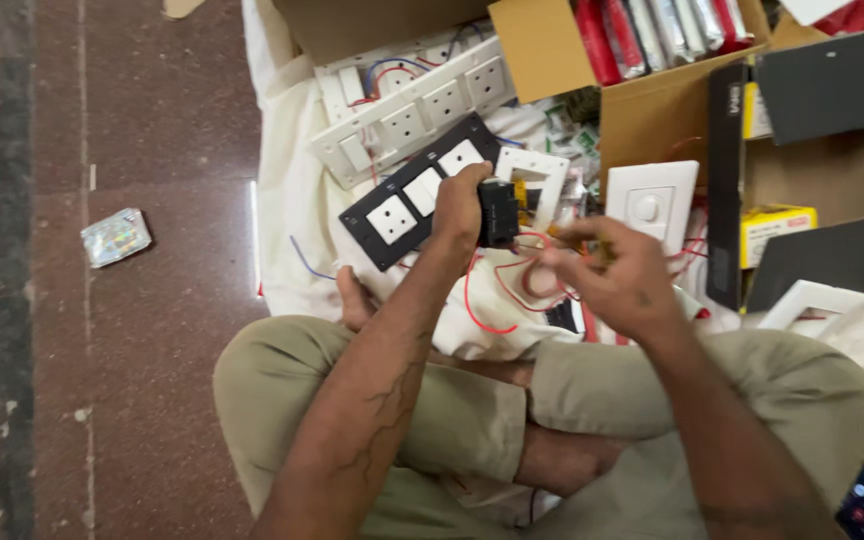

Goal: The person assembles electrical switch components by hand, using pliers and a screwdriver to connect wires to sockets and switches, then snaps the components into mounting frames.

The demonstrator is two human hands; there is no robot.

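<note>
The person is sitting cross-legged on a reddish stone floor, and the left hand (459,205) is gripping a small black switch module (498,212), fingers wrapped around it, holding it up just above a black socket plate (397,215) that's lying on a white cloth (282,200). The right hand (617,272) is pinching closed on something thin near the red wires (497,290) looping off the module; can't tell exactly what it's got.

Packaging-wise: an open brown cardboard box (652,110) is sitting at the top right with red and white packs (652,30) standing in it. A small yellow box (774,228) is peeking out to the right between dark grey flat panels (832,80). A shiny silver blister pack (116,236) is lying alone on the floor, well off to the left. A long white socket strip (407,110) is resting above the black plate.
</note>
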